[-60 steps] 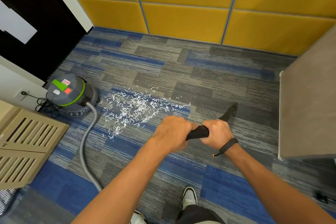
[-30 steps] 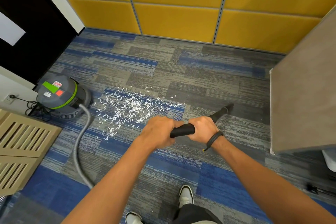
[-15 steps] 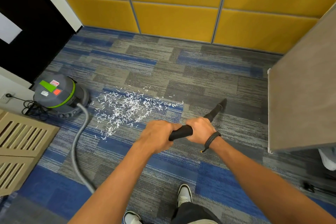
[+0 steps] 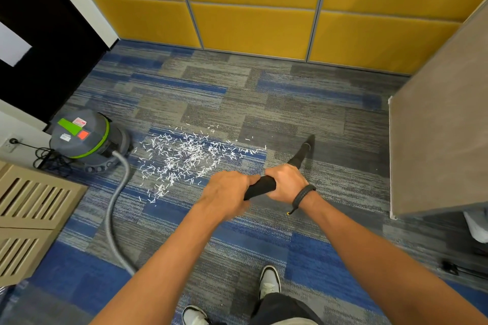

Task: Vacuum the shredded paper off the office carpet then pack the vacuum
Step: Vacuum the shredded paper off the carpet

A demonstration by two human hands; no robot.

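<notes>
A wall of padded yellow fabric panels (image 4: 253,26), divided by thin grey metal strips, is seen along the far side. A tall grey fabric-covered partition (image 4: 443,145) is set at the right. A beige louvred wooden cabinet (image 4: 29,208) is placed at the left (two slatted doors are shown), below a white wall socket (image 4: 10,143) and beside a dark doorway (image 4: 39,42).

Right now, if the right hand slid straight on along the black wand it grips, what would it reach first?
The right hand would run down the black vacuum wand to its nozzle tip on the blue-grey carpet, just right of the white shredded paper. Depth is uncertain.
</notes>
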